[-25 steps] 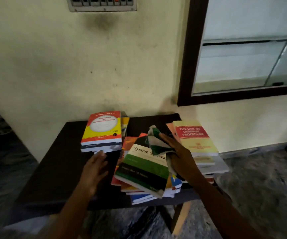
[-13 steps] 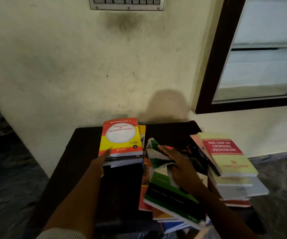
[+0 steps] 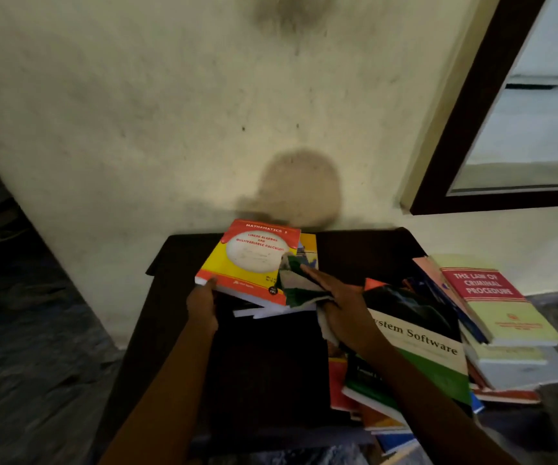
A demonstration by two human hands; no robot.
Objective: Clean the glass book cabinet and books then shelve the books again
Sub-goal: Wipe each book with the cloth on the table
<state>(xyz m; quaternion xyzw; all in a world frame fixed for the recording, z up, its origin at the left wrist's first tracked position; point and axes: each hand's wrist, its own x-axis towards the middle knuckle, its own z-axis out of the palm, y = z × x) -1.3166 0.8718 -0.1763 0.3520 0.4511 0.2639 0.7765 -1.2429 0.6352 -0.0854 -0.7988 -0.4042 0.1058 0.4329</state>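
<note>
Left hand [image 3: 202, 305] grips the near left corner of a red and yellow Mathematics book [image 3: 254, 260], thumb on the cover and fingers curled at the edge. That corner looks raised off the pale books under it. Right hand [image 3: 341, 303] holds a crumpled green and white cloth [image 3: 297, 283] against the same book's near right corner. Its fingers stretch forward over the fabric and point toward eleven o'clock, while more cloth bunches out beneath the palm.

The Mathematics book tops a short stack at twelve o'clock on a dark table [image 3: 176, 250], close to the wall [image 3: 136, 112]. From the right hand toward four o'clock, and partly under that forearm, lies a black, white and green System Software book [image 3: 418, 337]. It sits askew on a loose pile of red, orange and blue covers. Farther toward three o'clock, at the table's right edge, a pale green Law of Criminal Procedure book [image 3: 492, 297] with a red title panel caps another uneven pile.

At two o'clock in the view stands the glass cabinet [image 3: 472, 112], set in the wall, with a dark wooden frame; its pane is hazy. The cream wall is stained, with a round shadow above the table. Dark mottled floor [image 3: 35, 364] shows at eight o'clock.
</note>
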